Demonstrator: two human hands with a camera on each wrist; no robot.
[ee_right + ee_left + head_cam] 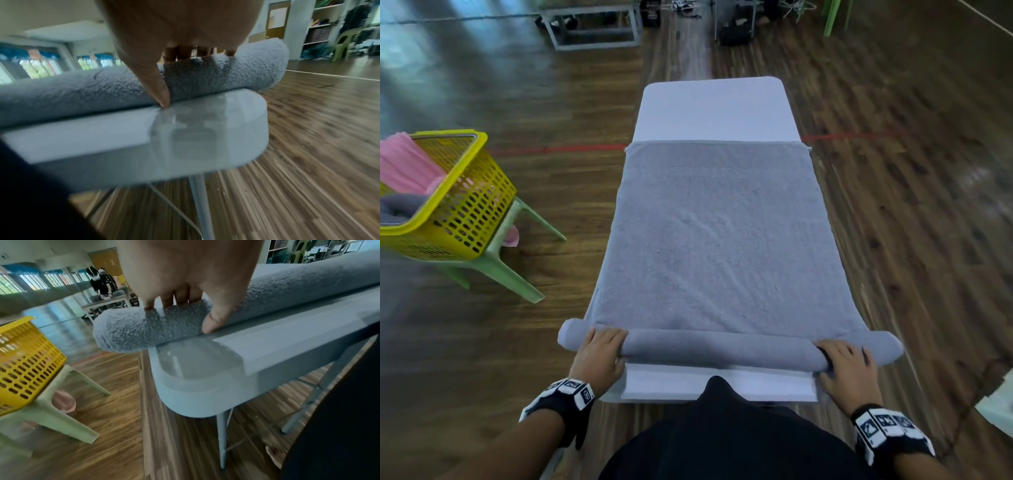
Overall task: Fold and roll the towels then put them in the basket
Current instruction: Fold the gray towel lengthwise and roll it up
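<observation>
A grey towel (717,236) lies flat along the white table (714,106), its near end wound into a thin roll (722,349) across the table's near edge. My left hand (602,349) grips the roll (144,327) near its left end, fingers over the top and thumb behind. Near the other end my right hand (846,359) grips the roll (216,76) the same way. Both roll ends stick out past the table sides. The yellow basket (465,209) stands to the left on a green stool, with a pink towel (407,164) and a grey one inside.
The green stool (510,260) under the basket stands on the wooden floor left of the table. Metal frames and a green chair are far behind the table. A white object (996,407) shows at the right edge. My dark torso presses close to the table's near edge.
</observation>
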